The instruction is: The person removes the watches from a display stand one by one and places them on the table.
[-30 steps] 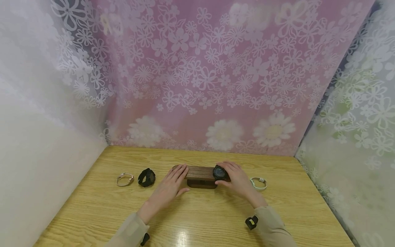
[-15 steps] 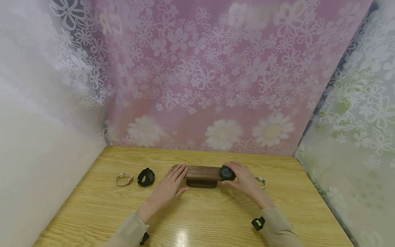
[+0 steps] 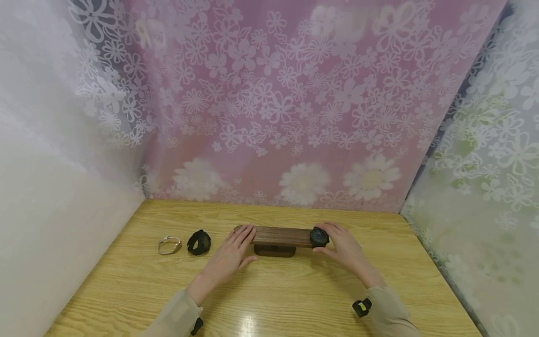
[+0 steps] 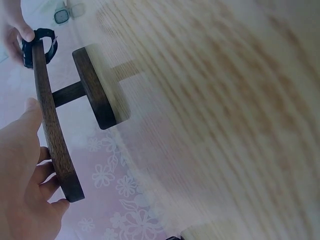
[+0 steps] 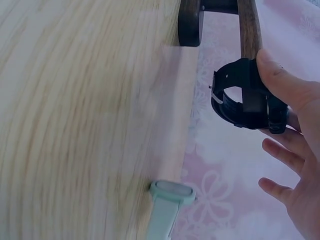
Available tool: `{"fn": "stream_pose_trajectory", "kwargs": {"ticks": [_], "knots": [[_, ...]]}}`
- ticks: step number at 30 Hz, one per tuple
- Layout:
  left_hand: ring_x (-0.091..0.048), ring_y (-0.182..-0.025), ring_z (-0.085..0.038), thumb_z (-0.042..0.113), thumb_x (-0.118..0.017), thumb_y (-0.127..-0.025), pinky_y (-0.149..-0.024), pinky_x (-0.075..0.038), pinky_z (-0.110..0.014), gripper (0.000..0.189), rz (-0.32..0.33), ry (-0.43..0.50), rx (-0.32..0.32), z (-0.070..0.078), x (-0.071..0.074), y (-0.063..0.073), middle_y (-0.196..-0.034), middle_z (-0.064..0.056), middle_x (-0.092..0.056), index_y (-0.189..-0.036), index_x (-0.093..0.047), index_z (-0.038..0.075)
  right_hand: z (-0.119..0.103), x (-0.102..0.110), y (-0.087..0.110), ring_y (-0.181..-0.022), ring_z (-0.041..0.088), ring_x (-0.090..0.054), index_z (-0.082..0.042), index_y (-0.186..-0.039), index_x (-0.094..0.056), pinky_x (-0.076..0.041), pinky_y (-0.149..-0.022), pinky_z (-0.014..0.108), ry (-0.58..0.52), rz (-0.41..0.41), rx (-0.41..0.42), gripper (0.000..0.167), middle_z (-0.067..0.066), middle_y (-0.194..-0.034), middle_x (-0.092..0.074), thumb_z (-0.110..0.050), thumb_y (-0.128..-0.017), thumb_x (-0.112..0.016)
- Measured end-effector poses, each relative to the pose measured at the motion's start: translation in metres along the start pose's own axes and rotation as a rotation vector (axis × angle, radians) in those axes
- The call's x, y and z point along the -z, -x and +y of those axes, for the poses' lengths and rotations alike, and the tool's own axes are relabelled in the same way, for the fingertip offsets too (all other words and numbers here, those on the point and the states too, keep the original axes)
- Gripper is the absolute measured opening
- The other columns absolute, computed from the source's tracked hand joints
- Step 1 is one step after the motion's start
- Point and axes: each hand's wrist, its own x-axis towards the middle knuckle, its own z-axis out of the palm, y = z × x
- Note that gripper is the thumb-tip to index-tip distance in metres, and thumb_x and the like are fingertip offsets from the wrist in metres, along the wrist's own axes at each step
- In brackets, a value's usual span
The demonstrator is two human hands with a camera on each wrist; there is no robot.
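A dark wooden watch stand (image 3: pixel 278 236), a crossbar on a short post and base, stands mid-table. My left hand (image 3: pixel 229 252) holds the bar's left end, fingers laid over its top; in the left wrist view they bend around the end of the bar (image 4: pixel 57 145). At the opposite end sits a black wristwatch (image 3: pixel 319 237), its buckled strap looped around the bar tip. My right hand (image 3: pixel 343 248) pinches that watch between thumb and forefinger; the other fingers spread free in the right wrist view. A mint-green watch (image 5: pixel 170 195) lies on the table close by, mostly hidden behind the right hand in the head view.
Left of the stand lie a second black watch (image 3: pixel 199 242) and a slim silver bracelet watch (image 3: pixel 170 245). A pink flowered curtain (image 3: pixel 278 117) hangs behind the wooden table (image 3: pixel 261 290), with pale cloth walls on either side.
The right hand has slid the black watch rightward along the bar to its right end, covering more of the mint-green watch. The left hand and the stand stay in place.
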Motion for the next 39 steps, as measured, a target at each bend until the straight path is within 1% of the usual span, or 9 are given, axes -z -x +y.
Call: {"fn": "stream_pose_trajectory", "kwargs": {"ticks": [7, 12, 19, 23, 26, 33, 39], "knots": [[-0.034, -0.149, -0.033, 0.046, -0.057, -0.102, -0.121, -0.031, -0.050, 0.075, -0.014, 0.002, 0.010, 0.000, 0.000, 0.000, -0.163, -0.016, -0.032, -0.157, -0.033, 0.001, 0.011, 0.007, 0.007, -0.125, 0.041, -0.057, -0.007, -0.137, -0.060, -0.043, -0.103, 0.067, 0.056, 0.080, 0.037, 0.073, 0.018, -0.133, -0.063, -0.034, -0.076, -0.089], [-0.035, -0.148, -0.034, 0.044, -0.060, -0.101, -0.120, -0.032, -0.052, 0.076, 0.001, 0.018, 0.007, 0.000, 0.001, 0.000, -0.163, -0.016, -0.032, -0.157, -0.035, 0.000, 0.017, 0.015, 0.014, -0.122, 0.042, -0.057, -0.008, -0.137, -0.060, -0.044, -0.100, 0.068, 0.066, 0.131, 0.047, 0.073, 0.018, -0.131, -0.064, -0.030, -0.074, -0.090], [-0.035, -0.148, -0.033, 0.045, -0.061, -0.100, -0.120, -0.033, -0.051, 0.077, 0.004, 0.002, 0.005, 0.001, 0.002, 0.001, -0.162, -0.016, -0.033, -0.156, -0.036, 0.000, 0.025, 0.028, 0.023, -0.124, 0.043, -0.056, -0.007, -0.138, -0.059, -0.043, -0.102, 0.066, 0.065, 0.127, 0.012, 0.073, 0.020, -0.133, -0.063, -0.037, -0.077, -0.086], [-0.034, -0.149, -0.033, 0.045, -0.060, -0.100, -0.120, -0.033, -0.051, 0.076, 0.000, 0.001, 0.006, 0.002, 0.003, 0.000, -0.162, -0.016, -0.032, -0.156, -0.035, 0.000, 0.032, 0.034, 0.027, -0.120, 0.043, -0.058, -0.005, -0.135, -0.060, -0.045, -0.100, 0.065, 0.081, 0.153, 0.016, 0.074, 0.022, -0.130, -0.063, -0.031, -0.073, -0.090], [-0.033, -0.149, -0.032, 0.046, -0.059, -0.100, -0.121, -0.032, -0.050, 0.076, -0.008, -0.007, 0.008, 0.002, 0.003, 0.000, -0.163, -0.015, -0.031, -0.157, -0.035, 0.001, 0.037, 0.037, 0.031, -0.119, 0.044, -0.058, -0.004, -0.135, -0.060, -0.045, -0.100, 0.064, 0.098, 0.162, 0.014, 0.073, 0.022, -0.129, -0.064, -0.027, -0.072, -0.091], [-0.031, -0.150, -0.030, 0.046, -0.060, -0.100, -0.121, -0.031, -0.051, 0.077, -0.009, 0.001, 0.011, 0.001, 0.002, 0.000, -0.163, -0.015, -0.031, -0.157, -0.035, 0.001, 0.048, 0.046, 0.043, -0.119, 0.046, -0.057, -0.003, -0.135, -0.060, -0.044, -0.097, 0.068, 0.117, 0.148, -0.023, 0.072, 0.024, -0.130, -0.062, -0.028, -0.074, -0.090], [-0.029, -0.151, -0.030, 0.046, -0.060, -0.100, -0.122, -0.029, -0.050, 0.078, -0.023, 0.004, 0.017, 0.001, 0.001, 0.000, -0.164, -0.015, -0.029, -0.157, -0.033, 0.001, 0.064, 0.049, 0.052, -0.116, 0.046, -0.058, -0.002, -0.134, -0.060, -0.045, -0.095, 0.067, 0.138, 0.183, -0.018, 0.074, 0.024, -0.128, -0.063, -0.024, -0.071, -0.092]]}}
